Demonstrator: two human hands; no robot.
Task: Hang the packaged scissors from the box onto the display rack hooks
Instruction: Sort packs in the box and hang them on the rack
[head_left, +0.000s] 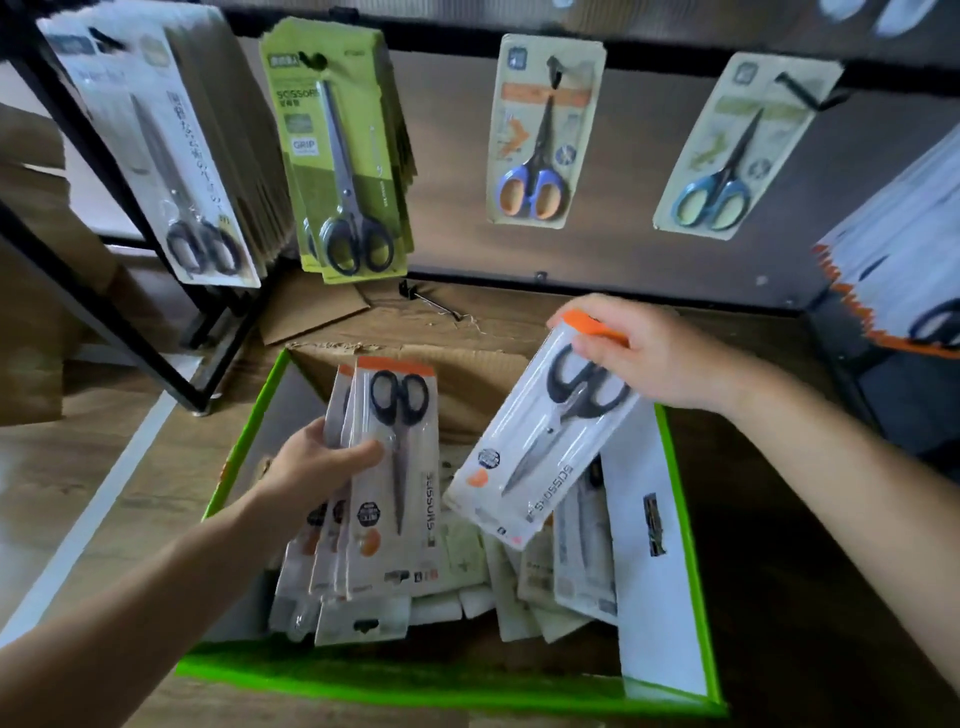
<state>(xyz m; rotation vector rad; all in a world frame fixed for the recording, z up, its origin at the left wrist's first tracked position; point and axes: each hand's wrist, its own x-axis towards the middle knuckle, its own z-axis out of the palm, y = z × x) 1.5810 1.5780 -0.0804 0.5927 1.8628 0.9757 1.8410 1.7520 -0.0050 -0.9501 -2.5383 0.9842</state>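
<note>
The display rack (452, 171), a black frame with a brown backboard, fills the top of the view and stands on a wooden floor (104, 467). Below it sits the box (415, 680), open and green-rimmed, with a torn cardboard flap at its far side. Loose packaged scissors (582, 561) lie heaped in its bottom. On the rack's hooks (810, 91) hang, from left to right, a deep stack of white packs (171, 171) with black-handled scissors, a stack of green packs (343, 171), a single card with blue-and-orange handles (540, 135) and another card with blue-and-green handles (737, 150). At the far right edge is a thick orange-edged stack (893, 260), partly cut off. Over the left half of the box the left hand (317, 462) grips a fanned bundle of packs (395, 478), three or perhaps four, since the blur leaves the count unsure. Its thumb lies across the front pack, and the scissor handles are uppermost. Over the right half the right hand (660, 358) holds a single pack (545, 431), fingers curled over its orange top end. This pack is tilted, blades pointing down and left towards the box, clear of the rack and apart from the bundle. A small black loose hook (431, 301) lies on flat cardboard (311, 312) between the box and the rack's foot.
</note>
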